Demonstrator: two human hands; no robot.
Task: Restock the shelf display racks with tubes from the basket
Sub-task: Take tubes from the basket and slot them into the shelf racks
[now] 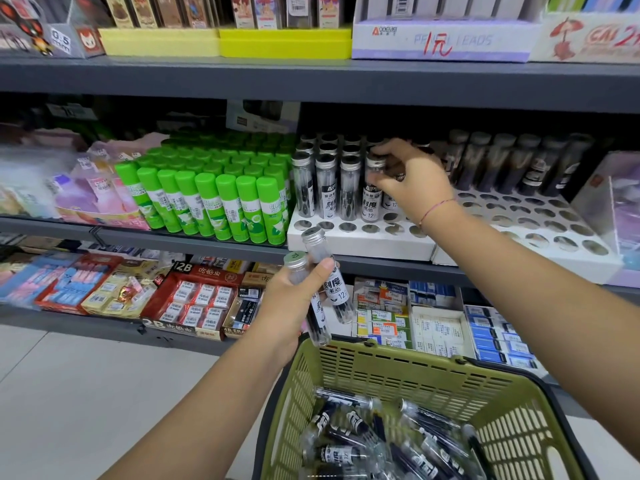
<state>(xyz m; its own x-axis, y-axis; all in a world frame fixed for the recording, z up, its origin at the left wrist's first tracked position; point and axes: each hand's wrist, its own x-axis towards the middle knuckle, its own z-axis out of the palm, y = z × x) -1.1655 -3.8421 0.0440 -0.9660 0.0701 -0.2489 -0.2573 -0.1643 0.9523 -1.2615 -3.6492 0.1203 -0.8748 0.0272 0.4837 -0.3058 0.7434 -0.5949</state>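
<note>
The grey metal shelf (311, 81) fills the upper half of the view, with flat boards and straight front edges. Below it, on the left, the floor (86, 393) is of pale smooth tiles and leaves free room around the arms. At the lower right is the basket (415, 372), of olive-green plastic with slotted walls. In its bottom lie many loose tubes (381, 441), clear and round, with dark contents and silver caps.

At the front edge of the middle board sits the white rack (363, 242), a flat box with rows of round holes. Its back rows carry upright tubes and its front row of holes is open. A second rack (561, 265) is just beside its right side, with most holes open. Left of the white rack, green glue sticks (221, 206) stand in tight rows.

The left hand (294, 299) is closed around two tubes (337, 289), tilted, above the basket's far rim. The right hand (412, 181) pinches the cap of one tube (372, 199), upright over the white rack near its middle.
</note>
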